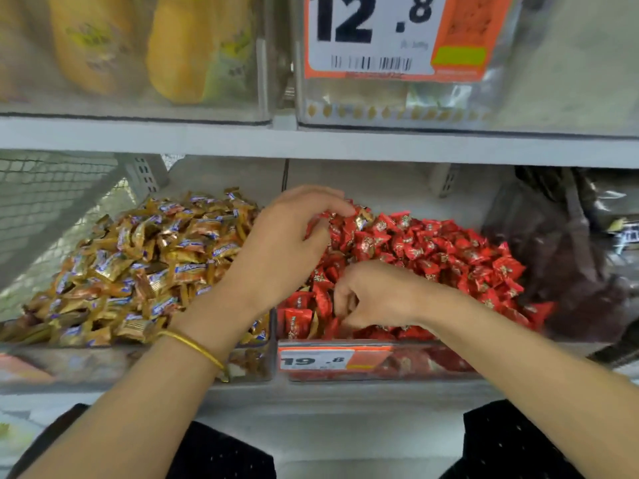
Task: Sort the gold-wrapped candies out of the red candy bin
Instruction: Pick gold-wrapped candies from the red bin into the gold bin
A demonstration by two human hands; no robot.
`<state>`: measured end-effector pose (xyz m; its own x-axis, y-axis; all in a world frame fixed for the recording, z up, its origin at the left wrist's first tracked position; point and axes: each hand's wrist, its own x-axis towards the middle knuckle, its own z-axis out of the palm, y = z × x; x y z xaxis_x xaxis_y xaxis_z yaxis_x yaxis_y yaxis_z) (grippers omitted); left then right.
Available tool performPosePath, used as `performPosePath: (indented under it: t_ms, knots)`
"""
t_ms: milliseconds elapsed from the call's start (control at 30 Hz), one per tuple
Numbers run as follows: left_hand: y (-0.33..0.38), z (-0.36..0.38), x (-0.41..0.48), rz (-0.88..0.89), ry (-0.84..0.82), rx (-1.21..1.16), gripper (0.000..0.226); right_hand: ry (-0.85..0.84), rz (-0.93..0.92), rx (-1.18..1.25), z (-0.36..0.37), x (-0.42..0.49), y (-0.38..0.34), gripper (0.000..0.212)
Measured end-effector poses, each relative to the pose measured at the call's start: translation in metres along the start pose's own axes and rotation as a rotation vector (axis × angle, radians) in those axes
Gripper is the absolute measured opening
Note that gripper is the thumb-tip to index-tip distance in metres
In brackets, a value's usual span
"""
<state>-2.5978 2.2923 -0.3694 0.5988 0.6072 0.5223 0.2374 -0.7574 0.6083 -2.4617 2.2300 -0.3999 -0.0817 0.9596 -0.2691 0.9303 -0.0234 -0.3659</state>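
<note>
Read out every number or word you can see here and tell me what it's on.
"12.8": upper shelf price tag.
"19.8": price tag on the red candy bin front.
Too blurred: both tags' small print, candy wrappers, yellow packets.

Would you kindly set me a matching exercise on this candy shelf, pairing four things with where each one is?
Things:
1. gold bracelet
2. 19.8 price tag
3. 12.8 price tag
4. heap of gold-wrapped candies

Places:
A. on the upper clear bin
B. in the bin left of the red candy bin
C. round the left wrist
D. on the front of the red candy bin

Pairs: 1-C, 2-D, 3-A, 4-B.
</note>
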Motion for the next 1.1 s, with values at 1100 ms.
performPosePath:
  t_ms: [1100]
  knots:
    - [0.006, 0.001, 0.012, -0.058, -0.381, 0.170, 0.022, 0.204, -0.157, -0.171, 0.009, 0.011, 0.031, 0.064]
